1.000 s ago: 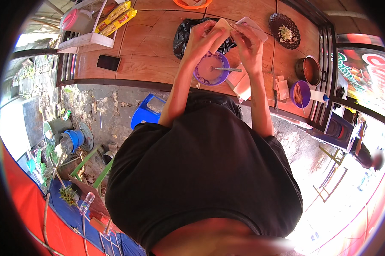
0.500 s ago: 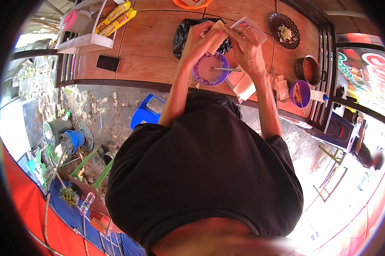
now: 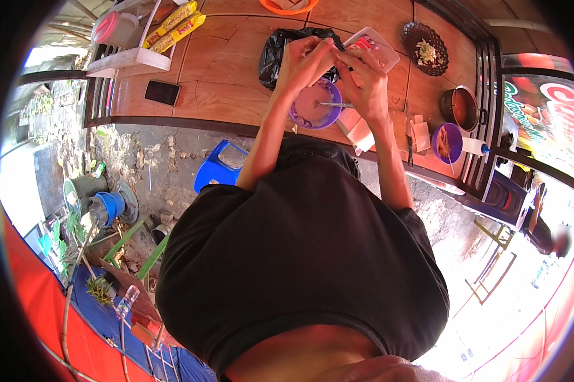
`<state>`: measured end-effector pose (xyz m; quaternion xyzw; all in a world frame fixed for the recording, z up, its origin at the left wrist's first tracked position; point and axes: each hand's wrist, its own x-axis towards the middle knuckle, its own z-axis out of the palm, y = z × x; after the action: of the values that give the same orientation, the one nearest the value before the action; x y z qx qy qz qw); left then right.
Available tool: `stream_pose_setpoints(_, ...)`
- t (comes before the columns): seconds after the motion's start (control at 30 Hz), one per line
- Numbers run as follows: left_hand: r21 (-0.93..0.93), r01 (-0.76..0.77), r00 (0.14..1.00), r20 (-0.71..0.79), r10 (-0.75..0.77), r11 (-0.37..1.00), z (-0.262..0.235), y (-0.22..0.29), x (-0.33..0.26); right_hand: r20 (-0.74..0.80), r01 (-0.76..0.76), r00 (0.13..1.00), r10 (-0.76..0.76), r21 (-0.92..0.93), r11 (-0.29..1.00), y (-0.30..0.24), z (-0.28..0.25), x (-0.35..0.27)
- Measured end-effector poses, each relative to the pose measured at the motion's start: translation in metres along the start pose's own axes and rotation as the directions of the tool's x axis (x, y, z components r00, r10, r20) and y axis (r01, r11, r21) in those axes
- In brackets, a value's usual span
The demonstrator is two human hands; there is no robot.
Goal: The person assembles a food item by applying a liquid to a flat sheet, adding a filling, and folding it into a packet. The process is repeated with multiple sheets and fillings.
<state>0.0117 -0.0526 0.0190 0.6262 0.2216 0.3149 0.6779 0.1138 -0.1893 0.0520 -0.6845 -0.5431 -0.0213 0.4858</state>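
Over the table, my left hand [image 3: 300,65] is closed on a pale, flat, skin-like piece [image 3: 323,69]. Meeting it from the other side, my right hand [image 3: 367,81] pinches at the top end of the same piece; its fingertips partly hide what they grip. Just below sits a purple bowl [image 3: 336,117] of beige-pink batter, with a metal spoon [image 3: 338,105] leaning in it. Behind my left hand lies a black plastic bag [image 3: 272,58]. A clear tub [image 3: 389,58] with red and pink items stands beyond my right hand. Under my right forearm are stacked pale sheets [image 3: 361,135].
Farther right are a dark scalloped plate [image 3: 412,39] of chopped food, a pot [image 3: 460,108], a purple sauce bowl [image 3: 437,143] and a white bottle [image 3: 473,146]. At left lie a phone [image 3: 162,93] and a white rack [image 3: 134,61] with yellow packets [image 3: 182,32]. A blue stool [image 3: 214,167] stands below the edge.
My right hand has shifted slightly downward and turned, baring more of the clear tub. My left hand stays nearly in place, with the pale piece still between both hands.
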Motion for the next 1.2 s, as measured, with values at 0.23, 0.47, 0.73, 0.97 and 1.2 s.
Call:
stream_pose_setpoints(0.23,0.030,-0.009,1.000,0.014,0.008,0.999,0.001,0.004,0.000,0.017,-0.278,0.952,0.305,0.463,0.842,0.001,0.005,-0.006)
stream_pose_setpoints(0.47,0.133,-0.100,0.995,0.036,0.096,0.986,0.002,0.009,-0.001,0.100,-0.474,0.814,0.572,0.682,0.556,0.001,0.008,-0.009)
stream_pose_setpoints(0.73,0.107,-0.170,0.984,0.067,0.164,0.980,0.002,0.011,-0.002,0.110,-0.514,0.796,0.595,0.642,0.569,0.004,0.007,-0.006)
stream_pose_setpoints(0.97,0.045,-0.094,0.986,0.143,0.087,0.995,0.002,0.014,-0.004,0.106,-0.518,0.788,0.606,0.647,0.559,0.002,0.009,-0.006)
stream_pose_setpoints(1.2,0.067,-0.129,0.985,0.122,0.120,0.989,0.001,0.013,-0.003,0.084,-0.498,0.794,0.602,0.657,0.566,-0.002,0.011,-0.005)
